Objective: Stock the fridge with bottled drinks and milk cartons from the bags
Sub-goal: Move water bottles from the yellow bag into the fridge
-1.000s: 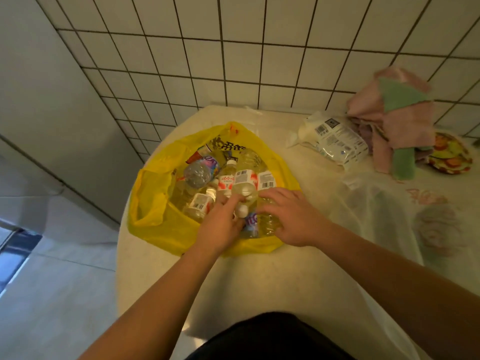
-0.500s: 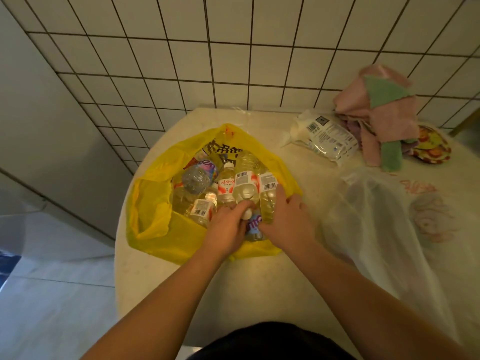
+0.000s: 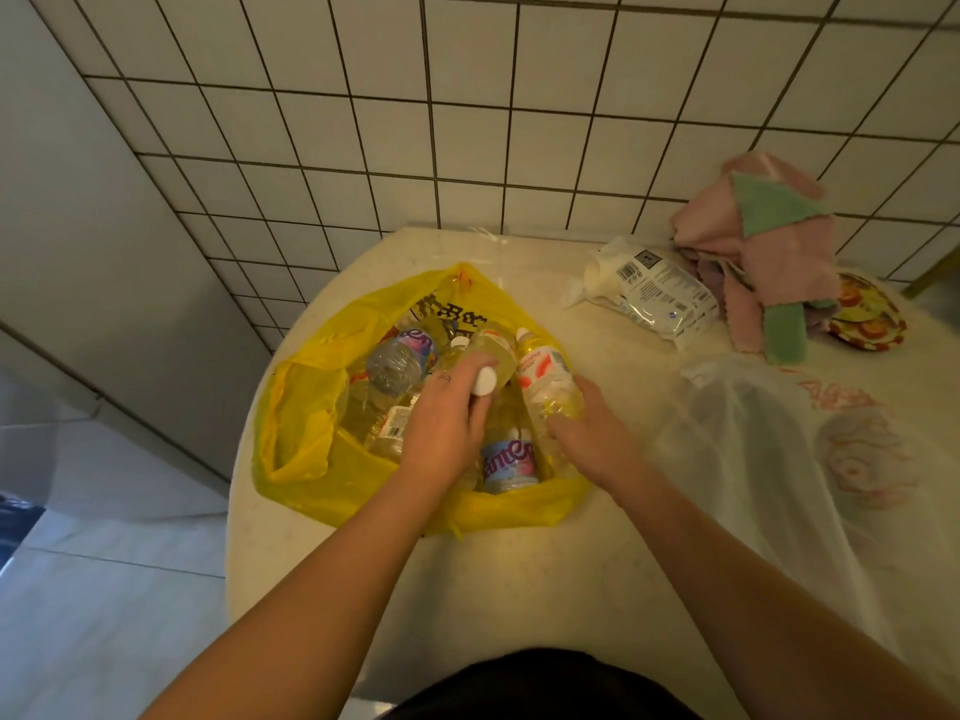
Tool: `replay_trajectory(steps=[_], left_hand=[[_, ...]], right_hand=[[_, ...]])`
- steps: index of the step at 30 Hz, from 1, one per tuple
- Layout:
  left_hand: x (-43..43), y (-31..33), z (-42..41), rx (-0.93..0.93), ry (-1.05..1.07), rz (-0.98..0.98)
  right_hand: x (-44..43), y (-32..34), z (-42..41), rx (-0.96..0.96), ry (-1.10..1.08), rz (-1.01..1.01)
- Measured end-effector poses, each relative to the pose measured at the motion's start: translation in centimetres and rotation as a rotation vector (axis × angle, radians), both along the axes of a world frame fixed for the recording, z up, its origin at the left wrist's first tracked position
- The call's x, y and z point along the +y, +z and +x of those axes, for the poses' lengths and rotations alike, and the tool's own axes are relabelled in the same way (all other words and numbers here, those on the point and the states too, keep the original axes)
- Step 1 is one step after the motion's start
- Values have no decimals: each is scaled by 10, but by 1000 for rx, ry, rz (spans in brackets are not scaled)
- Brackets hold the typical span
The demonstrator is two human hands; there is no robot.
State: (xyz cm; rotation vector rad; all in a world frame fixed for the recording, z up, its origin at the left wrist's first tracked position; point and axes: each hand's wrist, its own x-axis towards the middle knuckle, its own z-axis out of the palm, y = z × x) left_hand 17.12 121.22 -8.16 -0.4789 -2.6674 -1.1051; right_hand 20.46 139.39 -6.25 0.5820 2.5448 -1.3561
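Note:
A yellow plastic bag (image 3: 301, 407) lies open on the pale table (image 3: 519, 589), holding several plastic drink bottles. My left hand (image 3: 441, 433) grips a yellow-drink bottle (image 3: 491, 350) near its white cap, lifted above the others. My right hand (image 3: 592, 439) grips the lower end of a second bottle with a white and red label (image 3: 545, 376). A bottle with a pale blue label (image 3: 509, 462) lies between my hands. Another clear bottle (image 3: 397, 361) lies at the bag's left.
A translucent white bag (image 3: 769, 459) lies to the right of the yellow bag. Behind it are a white packet with barcodes (image 3: 649, 288), a pile of pink and green cloths (image 3: 763, 241) and a patterned dish (image 3: 867, 314). A tiled wall stands behind the table.
Both hands have closed on bottles and raised them out of the pile. The bottle in my left hand now points its cap toward me, and the blue-labelled bottle underneath has come into sight.

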Motion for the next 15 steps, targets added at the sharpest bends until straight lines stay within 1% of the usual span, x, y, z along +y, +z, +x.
replay_trajectory(steps=[2,4,6,9,10,13,15], left_hand=[[1,-3,3,-15,10,22],[4,-7,5,-27,13,28],[7,-9,8,-29,26,17],[11,-8,9,-23,43,20],[12,-7,9,-19,41,18],[14,-3,5,-19,45,11],[15,2,1,-4,49,28]], right_hand=[[13,-1,1,16,-52,-181],[21,-6,4,-29,-108,-346],[26,-10,4,-107,-114,-447],[32,-9,0,-250,-62,-521],[35,-8,-2,-284,-83,-557],[49,-3,-7,-356,-188,-752],[55,0,-6,-368,-203,-886]])
